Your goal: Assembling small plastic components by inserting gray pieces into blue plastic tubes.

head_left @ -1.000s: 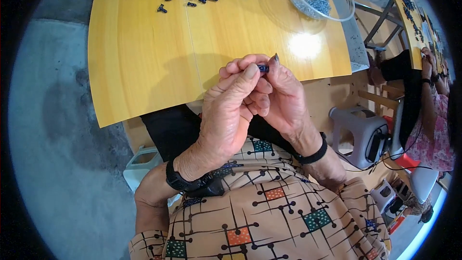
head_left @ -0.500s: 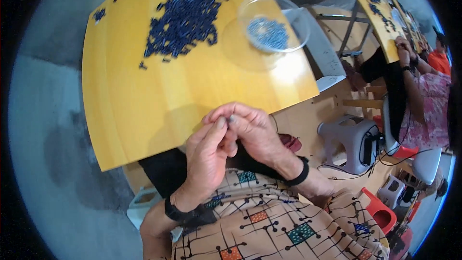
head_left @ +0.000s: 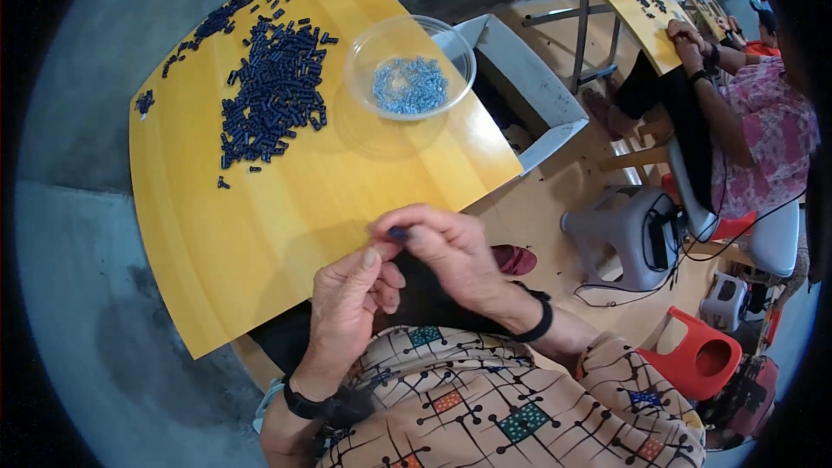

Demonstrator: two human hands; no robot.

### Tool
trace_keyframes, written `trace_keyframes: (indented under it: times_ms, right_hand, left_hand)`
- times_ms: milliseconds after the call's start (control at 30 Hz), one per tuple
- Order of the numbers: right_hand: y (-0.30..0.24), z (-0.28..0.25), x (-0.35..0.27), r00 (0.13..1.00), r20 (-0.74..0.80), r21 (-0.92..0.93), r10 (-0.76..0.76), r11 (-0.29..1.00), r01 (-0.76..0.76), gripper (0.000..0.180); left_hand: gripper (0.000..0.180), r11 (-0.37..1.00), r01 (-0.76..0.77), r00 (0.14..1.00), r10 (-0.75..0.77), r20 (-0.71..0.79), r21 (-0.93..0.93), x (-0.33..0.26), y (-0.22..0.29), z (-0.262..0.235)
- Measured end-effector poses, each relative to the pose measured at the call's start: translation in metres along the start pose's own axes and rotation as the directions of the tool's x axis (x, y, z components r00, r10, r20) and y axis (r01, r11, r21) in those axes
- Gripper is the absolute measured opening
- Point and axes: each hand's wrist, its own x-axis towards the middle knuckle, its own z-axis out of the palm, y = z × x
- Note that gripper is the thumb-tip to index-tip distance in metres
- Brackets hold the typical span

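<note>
Close above the near edge of the yellow table (head_left: 221, 269), my right hand (head_left: 451, 251) pinches a small dark blue cylindrical piece (head_left: 399, 233) between thumb and fingers. My left hand (head_left: 345, 299) is just beside it, lower and to the left, thumb pressed against curled fingers; what it holds, if anything, is hidden. On the table lies a large pile of similar dark blue pieces (head_left: 273, 91). To its right stands a clear round plastic bowl (head_left: 364, 56) with many tiny silvery-blue parts (head_left: 412, 87) inside.
An open white box (head_left: 555, 117) stands beyond the table's right edge. Grey stool (head_left: 620, 238) and red stool (head_left: 693, 354) are on the floor to the right, with black cables. A co-worker in a pink patterned top (head_left: 767, 156) sits at another yellow table (head_left: 637, 13).
My hands have drawn slightly apart, and the dark blue piece now shows in my right fingers. The view has shifted, so table and bowl appear lower and further left.
</note>
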Motion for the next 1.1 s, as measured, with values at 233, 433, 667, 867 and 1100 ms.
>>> trace_keyframes:
  times_ms: [233, 433, 667, 867, 1100]
  right_hand:
    - [-0.049, -0.061, -0.016, 0.931, -0.332, -0.217, -0.153, 0.973, 0.083, 0.024]
    - [-0.075, -0.152, 0.049, 0.887, -0.362, -0.5, -0.288, 0.863, 0.076, 0.037]
    - [-0.066, -0.188, 0.077, 0.866, -0.405, -0.637, -0.295, 0.77, -0.035, 0.042]
    - [-0.052, -0.123, 0.027, 0.909, -0.34, -0.605, -0.243, 0.796, -0.013, 0.031]
    - [-0.035, -0.028, 0.015, 0.994, -0.098, -0.524, -0.049, 0.851, -0.01, 0.02]
  left_hand:
    - [0.023, 0.827, -0.205, 0.904, 0.364, -0.222, 0.523, -0.014, 0.037, -0.058]
    - [0.024, 0.619, -0.222, 0.716, 0.628, -0.304, 0.754, -0.006, 0.085, -0.102]
    - [0.027, 0.497, -0.234, 0.618, 0.74, -0.267, 0.836, 0.041, 0.1, -0.158]
    - [0.03, 0.226, -0.225, 0.645, 0.763, -0.029, 0.948, 0.059, 0.105, -0.168]
    - [0.024, 0.112, -0.239, 0.678, 0.73, 0.083, 0.964, 0.068, 0.11, -0.167]
